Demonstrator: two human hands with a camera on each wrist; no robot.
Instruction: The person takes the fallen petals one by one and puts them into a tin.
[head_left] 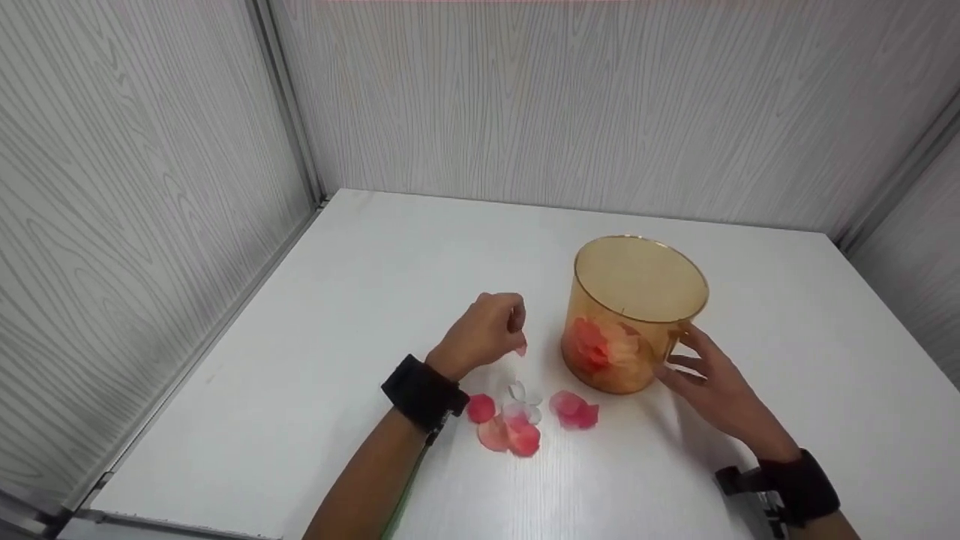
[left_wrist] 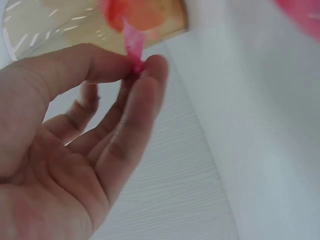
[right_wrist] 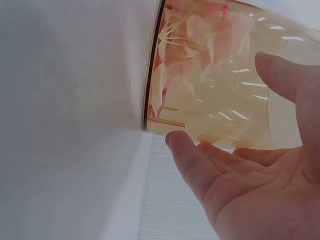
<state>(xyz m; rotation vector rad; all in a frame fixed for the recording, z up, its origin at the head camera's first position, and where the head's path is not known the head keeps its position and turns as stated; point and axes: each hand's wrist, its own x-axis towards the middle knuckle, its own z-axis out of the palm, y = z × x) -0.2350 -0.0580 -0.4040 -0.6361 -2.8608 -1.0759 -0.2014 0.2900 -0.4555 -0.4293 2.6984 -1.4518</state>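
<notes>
My left hand [head_left: 484, 334] pinches a pink petal [left_wrist: 134, 44] between thumb and fingertips, above the table and left of the container. The see-through amber container [head_left: 637, 277] stands upright with its wide mouth up. Inside, at the bottom, lie red and peach petals [head_left: 592, 345], also visible through the wall in the right wrist view. My right hand [head_left: 716, 386] holds the container's near right side, with thumb and fingers spread round it. Pink, red and white petals [head_left: 517, 431] lie loose on the table, below the left hand.
A small group of pink petals [head_left: 574, 411] lies in front of the container. The white table [head_left: 247, 390] meets upright grey wood-grain panels [head_left: 525, 105] at the back and sides. Part of a thin green strip [head_left: 405, 495] shows beside the left forearm.
</notes>
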